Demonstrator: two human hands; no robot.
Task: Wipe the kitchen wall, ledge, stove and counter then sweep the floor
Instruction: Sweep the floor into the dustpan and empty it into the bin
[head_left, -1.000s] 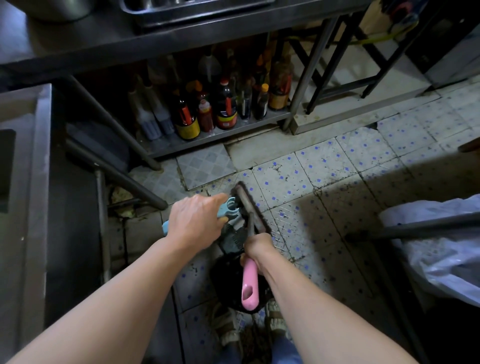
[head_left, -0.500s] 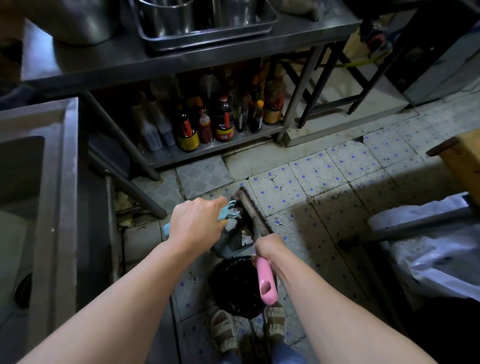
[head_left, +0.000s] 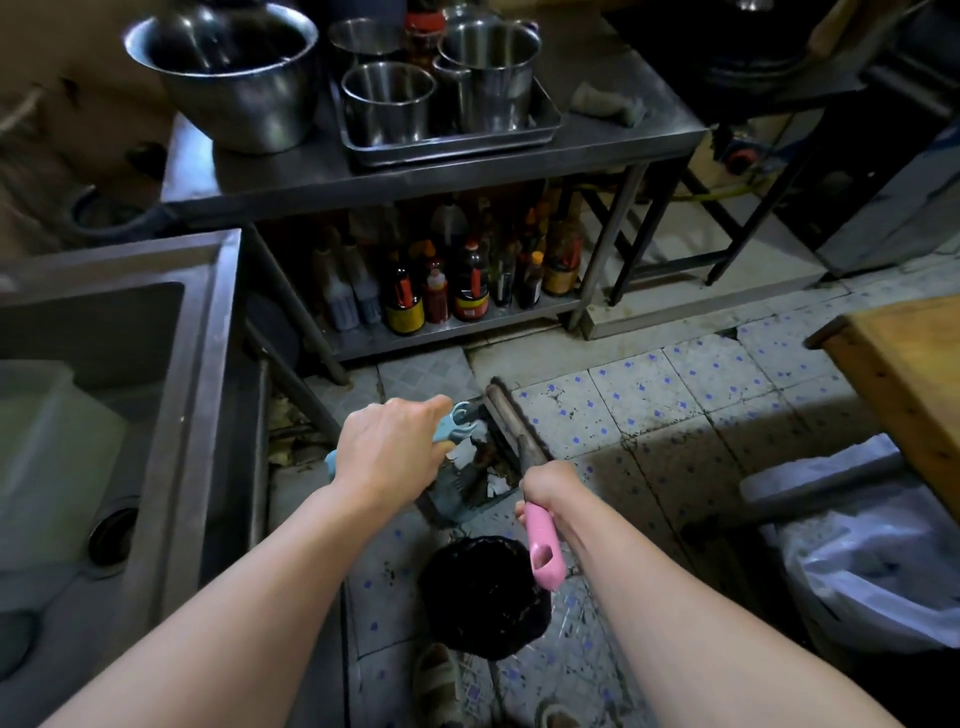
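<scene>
Two sandalled feet at bottom edge. Black bag (head_left: 485, 597) on tiled floor (head_left: 649, 395) just ahead. Right hand (head_left: 550, 486) grips pink-handled brush (head_left: 543, 551), bristle head angled forward to floor. Left hand (head_left: 389, 452) grips blue handle of dustpan (head_left: 467, 488), scraps of debris inside, brush beside pan. Sink (head_left: 171, 395) at left. Farther: steel table (head_left: 415, 176), bottles (head_left: 441, 286) on lower shelf, pots (head_left: 389, 98) in tray on top.

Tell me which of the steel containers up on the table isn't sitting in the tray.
The big steel mixing bowl at the table's left end. It stands directly on the tabletop beside the tray; the smaller straight-sided steel pots stand inside the tray.
</scene>
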